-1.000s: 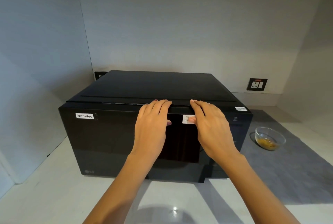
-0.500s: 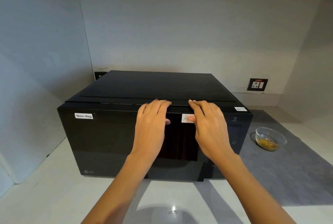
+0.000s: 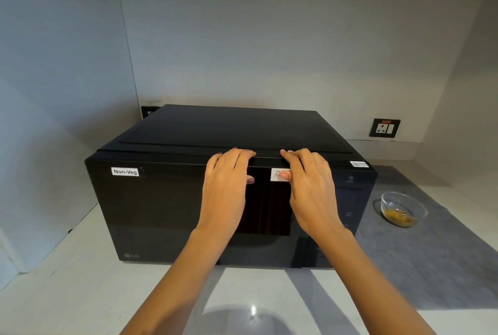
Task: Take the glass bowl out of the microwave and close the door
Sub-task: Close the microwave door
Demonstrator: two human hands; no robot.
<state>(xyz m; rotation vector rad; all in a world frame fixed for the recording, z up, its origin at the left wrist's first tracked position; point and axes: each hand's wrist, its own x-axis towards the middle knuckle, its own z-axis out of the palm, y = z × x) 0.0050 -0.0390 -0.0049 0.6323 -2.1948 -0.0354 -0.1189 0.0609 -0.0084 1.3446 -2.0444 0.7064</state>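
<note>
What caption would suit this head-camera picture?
Both hands press the black microwave's door shut; glass bowl rests outside on grey mat.

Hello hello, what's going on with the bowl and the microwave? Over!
Left hand and right hand flat on microwave door, top edge. Door looks shut. Glass bowl out, on grey mat to the right. Nothing in the way.

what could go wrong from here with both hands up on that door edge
Fingers of the left hand and right hand curl over the top edge of the microwave door, so they might get pinched at the seam. The glass bowl sits close beside the microwave on the grey mat; a withdrawing right arm could knock it.
</note>
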